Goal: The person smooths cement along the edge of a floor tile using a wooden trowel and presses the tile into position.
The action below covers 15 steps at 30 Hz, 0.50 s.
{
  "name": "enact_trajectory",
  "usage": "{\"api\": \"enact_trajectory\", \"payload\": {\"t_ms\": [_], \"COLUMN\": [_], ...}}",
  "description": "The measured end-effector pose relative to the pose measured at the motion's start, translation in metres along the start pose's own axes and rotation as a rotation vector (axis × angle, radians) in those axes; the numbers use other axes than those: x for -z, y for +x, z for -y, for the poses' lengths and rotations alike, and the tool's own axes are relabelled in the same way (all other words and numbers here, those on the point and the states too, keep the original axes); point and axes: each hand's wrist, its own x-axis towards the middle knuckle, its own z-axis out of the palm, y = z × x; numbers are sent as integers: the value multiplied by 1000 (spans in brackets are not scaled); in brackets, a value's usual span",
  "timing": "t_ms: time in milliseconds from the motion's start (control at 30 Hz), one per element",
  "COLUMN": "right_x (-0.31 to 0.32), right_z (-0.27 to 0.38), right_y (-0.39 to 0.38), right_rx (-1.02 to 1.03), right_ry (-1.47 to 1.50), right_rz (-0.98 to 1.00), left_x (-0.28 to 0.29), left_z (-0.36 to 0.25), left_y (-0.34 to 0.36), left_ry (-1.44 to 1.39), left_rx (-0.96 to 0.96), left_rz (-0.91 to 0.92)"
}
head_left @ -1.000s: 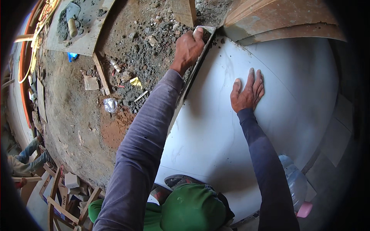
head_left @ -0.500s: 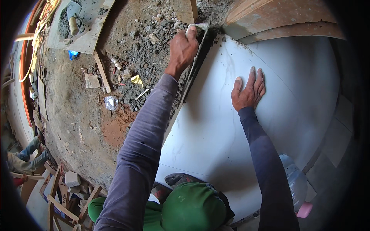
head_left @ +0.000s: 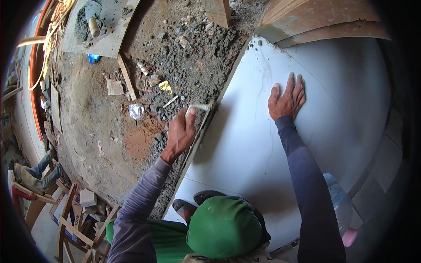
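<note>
My left hand (head_left: 180,135) is closed around the pale end piece of a long, narrow straight-edged tool (head_left: 202,128). Its dark edge lies along the left border of a large white floor tile (head_left: 245,144), beside crumbly grey mortar (head_left: 197,65). Part of the tool is hidden by the hand, so its exact kind does not show. Farther right, my right hand (head_left: 287,98) rests palm down on the tile, fingers stretched out and thumb apart, holding nothing.
At the far left, a trowel (head_left: 93,22) with mortar lies on a board (head_left: 112,44). Curved wooden pieces (head_left: 324,28) stand at the far right. A clear plastic bottle (head_left: 338,201) is near my right forearm. Wood scraps (head_left: 79,228) and another person's legs (head_left: 37,175) appear lower left.
My left hand has drawn the straight-edged tool nearer along the tile's left border, uncovering the far part of that edge. My right hand stays flat on the tile.
</note>
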Motion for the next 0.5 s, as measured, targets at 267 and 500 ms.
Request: {"api": "enact_trajectory", "payload": {"t_ms": [267,500], "right_x": [-10,-8], "right_z": [11,0], "right_y": [3,-2], "right_rx": [15,-12], "right_ry": [42,-12], "right_rz": [-22,-37], "left_x": [-34,-23], "left_z": [-79,21], "left_y": [133,0], "left_ry": [23,50], "left_rx": [-189,-86], "left_rz": [-169,3]}}
